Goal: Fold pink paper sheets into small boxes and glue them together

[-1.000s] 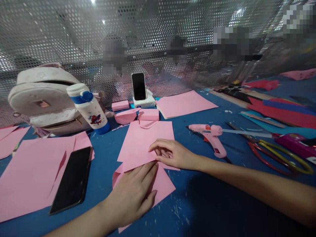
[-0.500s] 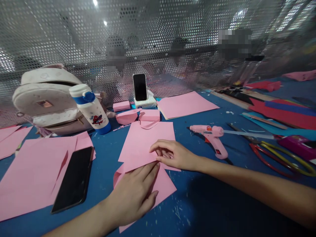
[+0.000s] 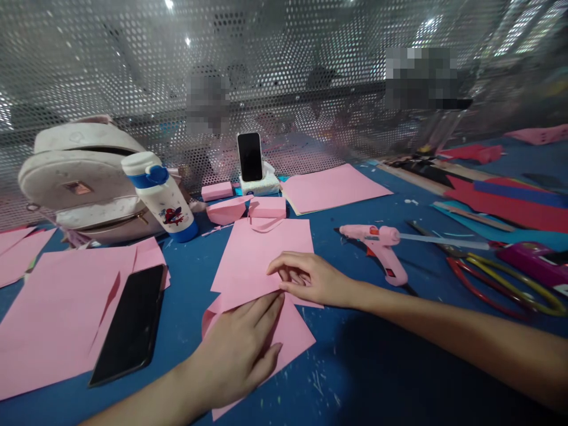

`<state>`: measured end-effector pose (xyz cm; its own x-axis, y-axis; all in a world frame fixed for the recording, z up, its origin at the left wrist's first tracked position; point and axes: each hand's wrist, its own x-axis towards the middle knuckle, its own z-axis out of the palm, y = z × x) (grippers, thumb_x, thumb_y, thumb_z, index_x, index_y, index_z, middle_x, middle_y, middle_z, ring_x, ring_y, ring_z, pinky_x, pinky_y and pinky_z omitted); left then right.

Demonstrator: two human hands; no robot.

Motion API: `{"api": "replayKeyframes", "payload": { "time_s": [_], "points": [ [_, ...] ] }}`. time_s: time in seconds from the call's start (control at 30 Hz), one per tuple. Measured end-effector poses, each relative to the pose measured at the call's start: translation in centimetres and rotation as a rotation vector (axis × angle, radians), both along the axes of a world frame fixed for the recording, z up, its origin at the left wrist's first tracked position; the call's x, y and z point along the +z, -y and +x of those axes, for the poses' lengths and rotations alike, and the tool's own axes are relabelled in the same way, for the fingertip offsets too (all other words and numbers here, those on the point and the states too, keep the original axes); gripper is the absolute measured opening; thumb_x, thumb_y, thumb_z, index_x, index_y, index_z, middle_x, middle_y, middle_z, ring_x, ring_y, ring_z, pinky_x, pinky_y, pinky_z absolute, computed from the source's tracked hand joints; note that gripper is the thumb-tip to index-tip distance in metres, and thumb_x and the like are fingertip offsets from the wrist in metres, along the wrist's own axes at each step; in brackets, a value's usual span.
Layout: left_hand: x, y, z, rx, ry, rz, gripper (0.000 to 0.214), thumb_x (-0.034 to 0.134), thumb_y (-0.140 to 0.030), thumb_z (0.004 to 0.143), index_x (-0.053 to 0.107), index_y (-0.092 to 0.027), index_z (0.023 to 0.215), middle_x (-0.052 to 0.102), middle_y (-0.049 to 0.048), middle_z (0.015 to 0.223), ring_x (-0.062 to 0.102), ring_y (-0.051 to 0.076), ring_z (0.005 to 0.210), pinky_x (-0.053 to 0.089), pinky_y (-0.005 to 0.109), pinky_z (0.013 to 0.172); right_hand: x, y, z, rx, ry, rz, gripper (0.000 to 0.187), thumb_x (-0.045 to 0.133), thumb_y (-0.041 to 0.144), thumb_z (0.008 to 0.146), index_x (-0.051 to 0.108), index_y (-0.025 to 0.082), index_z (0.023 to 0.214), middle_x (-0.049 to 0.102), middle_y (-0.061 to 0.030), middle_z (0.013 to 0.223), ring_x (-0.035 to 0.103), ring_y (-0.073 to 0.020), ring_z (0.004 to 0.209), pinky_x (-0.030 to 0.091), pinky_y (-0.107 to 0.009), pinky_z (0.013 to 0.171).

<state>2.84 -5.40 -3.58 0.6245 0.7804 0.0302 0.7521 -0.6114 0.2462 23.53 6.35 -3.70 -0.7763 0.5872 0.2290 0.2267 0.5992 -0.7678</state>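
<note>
The blue counter carries pink paper sheets, a black phone near its left edge, a bottle, a white bag, a pink glue gun, and scissors toward its right edge.

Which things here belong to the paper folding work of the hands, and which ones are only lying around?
In use:
- folded pink paper sheet
- left hand, flat on it
- right hand, fingertips on the fold

Lying about:
- pink glue gun
- black phone lying flat
- white-and-blue bottle
- white backpack
- red-and-yellow-handled scissors
</note>
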Motion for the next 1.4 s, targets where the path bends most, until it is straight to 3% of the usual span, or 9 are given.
{"api": "replayKeyframes", "payload": {
  "time_s": [0.67, 0.73, 0.83, 0.9, 0.97, 1.03, 1.13, 1.23, 1.4],
  "points": [
    [0.1, 0.0, -0.1, 0.014, 0.024, -0.024, 0.064, 0.047, -0.029, 0.096, 0.027, -0.013, 0.155, 0.037, 0.0141, 0.158, 0.042, 0.029, 0.142, 0.047, 0.044, 0.110, 0.0, 0.4, 0.3, -0.099, -0.040, 0.013, 0.015, 0.055, 0.018, 0.087, 0.061, 0.017, 0.101, 0.050, 0.0067, 0.065, 0.040, -0.0056, 0.049, 0.032, -0.018, 0.047],
    [0.1, 0.0, -0.1, 0.013, 0.035, -0.020, 0.064, 0.048, -0.028, 0.096, 0.027, -0.014, 0.154, 0.037, 0.0140, 0.158, 0.042, 0.029, 0.142, 0.047, 0.044, 0.111, 0.3, 0.3, 0.4, -0.114, -0.064, 0.105, 0.011, 0.053, 0.018, 0.088, 0.063, 0.017, 0.094, 0.050, 0.0068, 0.060, 0.040, -0.0061, 0.047, 0.032, -0.019, 0.047],
    [0.0, 0.0, -0.1, 0.012, 0.039, -0.024, 0.064, 0.048, -0.029, 0.096, 0.028, -0.014, 0.154, 0.040, 0.0143, 0.156, 0.045, 0.029, 0.140, 0.048, 0.044, 0.110, 1.2, 0.6, 0.7, -0.037, -0.079, 0.441, 0.019, 0.048, 0.018, 0.088, 0.064, 0.018, 0.080, 0.055, 0.0044, 0.056, 0.044, -0.0078, 0.046, 0.032, -0.023, 0.049],
    [-0.1, -0.1, -0.1, 0.013, 0.036, -0.031, 0.062, 0.047, -0.029, 0.096, 0.030, -0.013, 0.153, 0.041, 0.0146, 0.155, 0.046, 0.028, 0.139, 0.047, 0.044, 0.110, 1.7, 1.3, 0.9, 0.056, 0.004, 0.712, 0.022, 0.047, 0.018, 0.086, 0.065, 0.020, 0.073, 0.059, 0.0024, 0.054, 0.047, -0.0106, 0.047, 0.029, -0.027, 0.050],
    [-0.1, 0.0, -0.1, 0.015, 0.038, -0.035, 0.061, 0.047, -0.029, 0.096, 0.032, -0.012, 0.152, 0.041, 0.0148, 0.155, 0.045, 0.028, 0.140, 0.046, 0.043, 0.112, 1.9, 2.5, 1.0, 0.095, 0.195, 0.887, 0.020, 0.049, 0.020, 0.084, 0.067, 0.019, 0.076, 0.062, 0.0003, 0.054, 0.048, -0.0136, 0.046, 0.024, -0.031, 0.049],
    [0.0, 0.0, -0.1, 0.016, 0.045, -0.037, 0.062, 0.047, -0.029, 0.095, 0.032, -0.011, 0.152, 0.039, 0.0151, 0.157, 0.044, 0.028, 0.141, 0.045, 0.042, 0.112, 1.7, 3.9, 1.1, 0.062, 0.407, 0.960, 0.019, 0.052, 0.017, 0.081, 0.069, 0.014, 0.089, 0.062, -0.0017, 0.054, 0.047, -0.0153, 0.042, 0.017, -0.034, 0.047],
    [0.1, -0.1, -0.2, 0.008, 0.049, -0.045, 0.064, 0.047, -0.028, 0.095, 0.028, -0.011, 0.154, 0.035, 0.0153, 0.159, 0.041, 0.028, 0.143, 0.044, 0.042, 0.113, 1.1, 5.7, 1.2, -0.023, 0.566, 1.050, 0.035, 0.056, 0.011, 0.073, 0.068, 0.006, 0.106, 0.057, -0.0014, 0.048, 0.045, -0.0167, 0.036, 0.009, -0.036, 0.047],
    [0.2, -0.2, -0.2, 0.000, 0.052, -0.049, 0.065, 0.047, -0.028, 0.095, 0.026, -0.011, 0.154, 0.034, 0.0156, 0.159, 0.040, 0.027, 0.144, 0.044, 0.042, 0.113, 0.7, 6.5, 1.3, -0.066, 0.584, 1.097, 0.047, 0.060, 0.011, 0.068, 0.067, 0.003, 0.113, 0.055, -0.0020, 0.044, 0.048, -0.0177, 0.035, 0.006, -0.036, 0.048],
    [0.1, -0.1, -0.2, 0.005, 0.063, -0.037, 0.064, 0.048, -0.027, 0.095, 0.028, -0.012, 0.153, 0.035, 0.0153, 0.159, 0.042, 0.029, 0.142, 0.046, 0.044, 0.112, 0.8, 6.5, 1.1, -0.097, 0.538, 1.091, 0.044, 0.060, 0.011, 0.066, 0.069, 0.003, 0.109, 0.057, -0.0035, 0.048, 0.051, -0.0183, 0.037, 0.007, -0.035, 0.048]
  ]
}}
